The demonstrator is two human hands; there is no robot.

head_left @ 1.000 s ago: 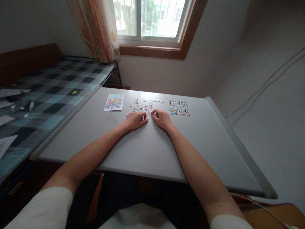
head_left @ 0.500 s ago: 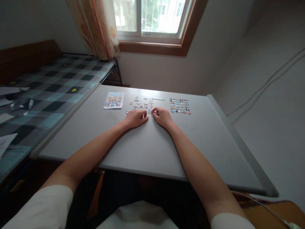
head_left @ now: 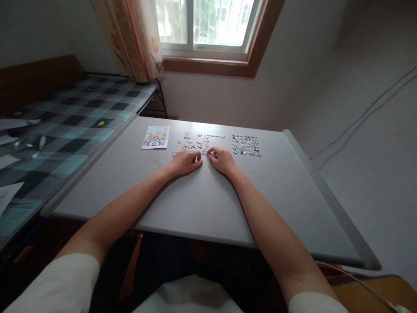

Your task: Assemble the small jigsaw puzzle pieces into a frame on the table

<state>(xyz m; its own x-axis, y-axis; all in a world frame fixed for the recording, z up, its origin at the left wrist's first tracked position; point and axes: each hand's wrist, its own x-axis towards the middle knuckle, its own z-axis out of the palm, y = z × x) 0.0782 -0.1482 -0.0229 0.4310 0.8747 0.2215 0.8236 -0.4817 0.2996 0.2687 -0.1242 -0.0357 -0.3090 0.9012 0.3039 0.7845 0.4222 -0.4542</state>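
Both my hands rest on a grey table (head_left: pixel 202 204), side by side near its middle. My left hand (head_left: pixel 185 161) lies with its fingers curled, the fingertips close to small joined jigsaw pieces (head_left: pixel 204 151). My right hand (head_left: pixel 221 159) has its fingers pinched together at those same pieces; what it grips is too small to make out. Scattered loose jigsaw pieces (head_left: pixel 192 141) lie just beyond my hands. A denser patch of colourful pieces (head_left: pixel 245 145) lies to the right of my right hand.
A printed picture card (head_left: pixel 156 137) lies flat at the table's far left. A bed with a checked cover (head_left: pixel 58 126) stands along the table's left side. A window and a curtain (head_left: pixel 137 39) are behind. A white cable (head_left: pixel 358 284) runs at the lower right.
The view shifted slightly, so the table and hands sit a little higher in the picture. My hands have stayed at the same pieces with hardly any movement.
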